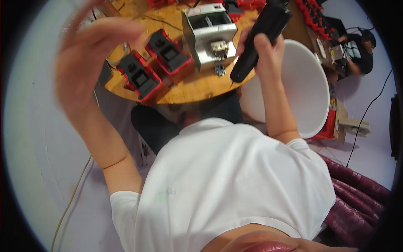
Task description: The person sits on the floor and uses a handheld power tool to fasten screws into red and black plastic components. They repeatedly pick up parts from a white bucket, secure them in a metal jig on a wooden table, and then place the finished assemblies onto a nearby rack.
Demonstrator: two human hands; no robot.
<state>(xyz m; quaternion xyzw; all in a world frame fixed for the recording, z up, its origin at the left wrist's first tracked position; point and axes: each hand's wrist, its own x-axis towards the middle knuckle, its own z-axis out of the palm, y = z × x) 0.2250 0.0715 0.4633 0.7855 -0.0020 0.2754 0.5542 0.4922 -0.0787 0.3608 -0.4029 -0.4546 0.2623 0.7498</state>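
Observation:
My right hand [262,52] grips a long black power tool [261,35] and holds it slanted over the right edge of a round wooden table [197,90]. My left hand [90,63] is raised at the left, blurred, fingers spread, holding nothing. Just right of it on the table lie two red-and-black housings [140,75] [170,52] side by side. A grey metal box-shaped device [210,33] stands between the housings and the black tool, with a small metal part [220,69] at its front.
A large white round object [306,88] sits right of the table. Several red parts [312,19] lie at the table's far right. Another person [357,52] works at the upper right. Dark red cushions [357,197] are at lower right; cables run across the floor.

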